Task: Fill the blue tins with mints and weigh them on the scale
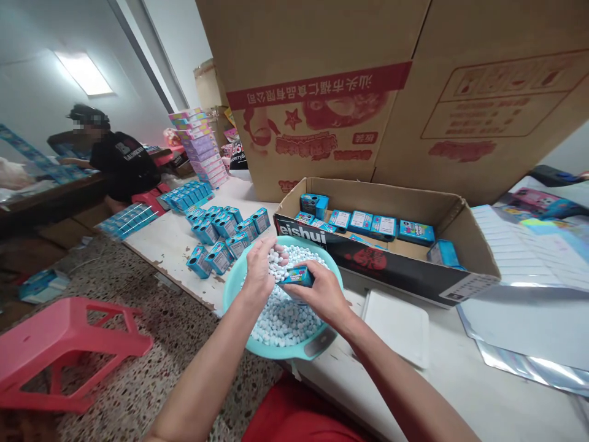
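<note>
A turquoise basin (231, 288) full of small white candies (285, 322) stands at the table's front edge. Above it, my left hand (261, 267) is cupped around a handful of the candies. My right hand (324, 291) grips a small blue box (298, 275), tilted so that one end is close to the candies in my left palm. Whether candies are passing into the box I cannot tell. Left of the basin, several similar blue boxes (219, 257) stand in rows on the table.
Behind the basin is a long open carton (368, 255) with several blue boxes inside. A large cardboard box (331, 37) rises behind it. A white lid (396, 325) lies right. Pink and purple boxes (202, 144) are stacked farther back. A red stool (59, 331) and a seated person (122, 162) are left.
</note>
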Demonstrator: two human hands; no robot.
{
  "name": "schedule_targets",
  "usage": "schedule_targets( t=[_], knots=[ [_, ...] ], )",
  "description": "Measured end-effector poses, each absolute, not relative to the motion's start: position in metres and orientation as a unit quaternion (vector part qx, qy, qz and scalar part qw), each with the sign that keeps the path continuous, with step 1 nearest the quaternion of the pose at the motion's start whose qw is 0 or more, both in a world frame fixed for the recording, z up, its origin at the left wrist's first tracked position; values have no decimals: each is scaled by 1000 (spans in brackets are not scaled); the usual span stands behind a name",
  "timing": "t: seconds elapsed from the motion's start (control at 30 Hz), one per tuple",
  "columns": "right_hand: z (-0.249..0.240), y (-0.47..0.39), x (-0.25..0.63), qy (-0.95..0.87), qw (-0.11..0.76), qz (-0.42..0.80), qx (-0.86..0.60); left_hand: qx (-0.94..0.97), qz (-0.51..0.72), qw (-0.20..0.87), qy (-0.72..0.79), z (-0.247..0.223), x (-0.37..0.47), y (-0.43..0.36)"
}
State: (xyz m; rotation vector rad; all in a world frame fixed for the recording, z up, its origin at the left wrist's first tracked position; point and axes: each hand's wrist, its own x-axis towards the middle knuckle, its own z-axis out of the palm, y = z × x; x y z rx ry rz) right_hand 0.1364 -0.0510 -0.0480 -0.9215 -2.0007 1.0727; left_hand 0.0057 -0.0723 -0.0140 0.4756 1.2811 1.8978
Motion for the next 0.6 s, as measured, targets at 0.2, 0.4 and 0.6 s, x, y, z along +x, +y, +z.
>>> schedule_targets(
  t=[0.2,0.4,0.6],
  knots=[
    [-47,-53,138,-760,342,426,-352,204,726,417,508,-17,10,-72],
    [-45,-53,141,-748,352,436,-354,251,730,388,504,-16,14,-73],
    [-47,-51,140,-741,356,448,-351,261,716,415,497,-15,16,-71]
  ],
)
